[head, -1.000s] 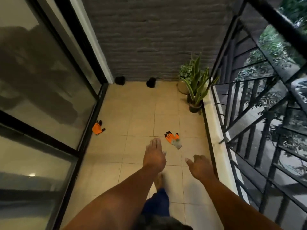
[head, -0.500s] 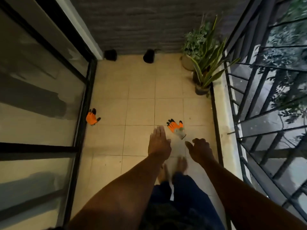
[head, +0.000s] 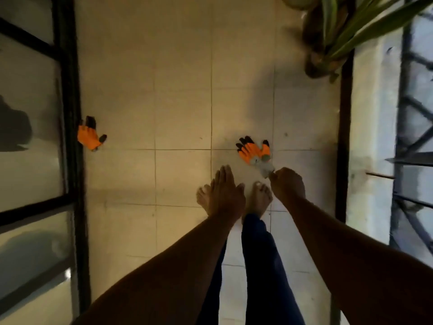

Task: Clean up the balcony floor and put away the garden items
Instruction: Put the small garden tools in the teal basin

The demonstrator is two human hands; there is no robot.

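The task looks barely begun: the right hand (head: 287, 184) pinches the cuff of the near glove (head: 254, 151), the left hand (head: 225, 193) is flat and empty, and a second glove (head: 90, 134) lies well left of it, by the door frame (head: 70, 113).

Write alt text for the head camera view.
A right hand pinches the grey cuff of an orange glove on the balcony tiles; the left hand hangs open. A second orange glove lies by the glass door.

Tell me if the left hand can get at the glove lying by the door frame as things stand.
Probably not without a step: the left hand hangs open over the feet, and the glove by the door frame lies well off to its left. Bare floor tiles lie between; nothing blocks the way.
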